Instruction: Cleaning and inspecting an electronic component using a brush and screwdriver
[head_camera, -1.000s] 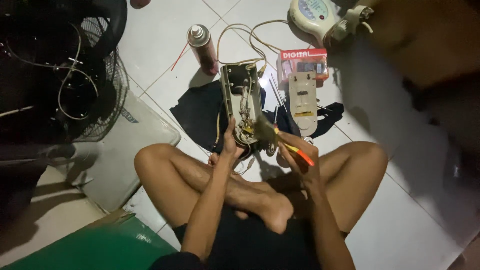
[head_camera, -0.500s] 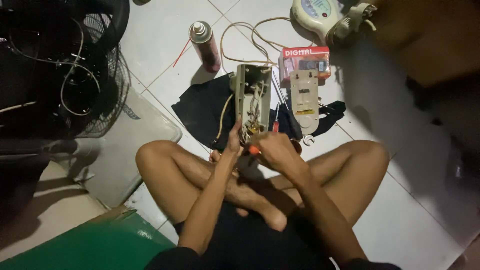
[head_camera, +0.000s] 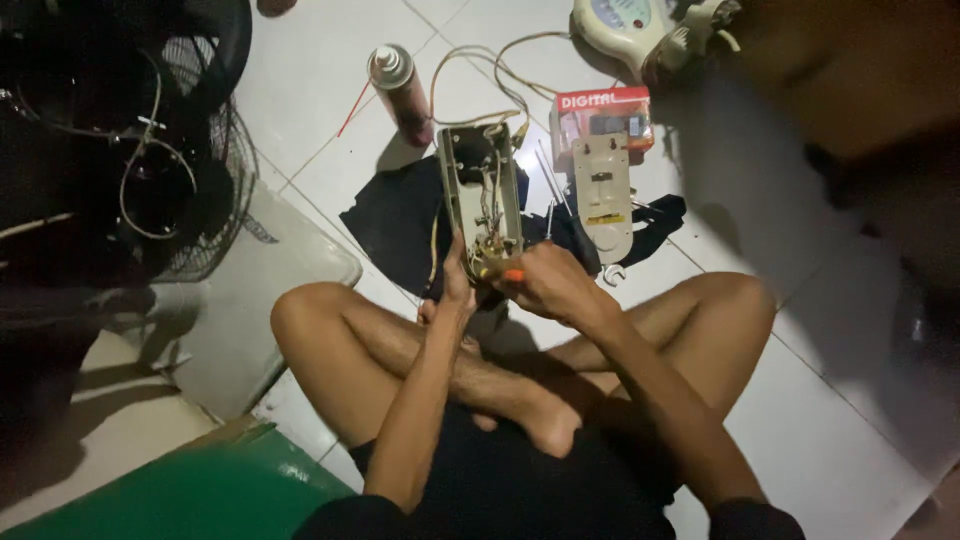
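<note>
- Head view: my left hand (head_camera: 458, 285) is closed round the near end of the long, beige plastic housing with its wiring laid open (head_camera: 482, 190), steadying it on the white tiled floor (head_camera: 330, 110) just ahead of my crossed legs.
- My right hand (head_camera: 545, 283) is wrapped narrowly round an orange-handled tool (head_camera: 512, 275), whose tip meets the wires at the housing's near end; I cannot tell what kind of tip it has.
- The housing's long axis runs straight away from my hands, open side up, with its thin cable (head_camera: 480, 55) trailing off the far end.
- Just right of my right hand lies a flat beige cover plate (head_camera: 607, 195) on a black cloth (head_camera: 400, 215). A red spray can (head_camera: 402, 85) stands beyond my left hand.
- Risk, as I judge it: the tool could slip off the crowded wiring and nick a lead or my left thumb, since the light is dim and the grip sits close to the tip.
- The housing could also twist on the cloth if I press sideways.
</note>
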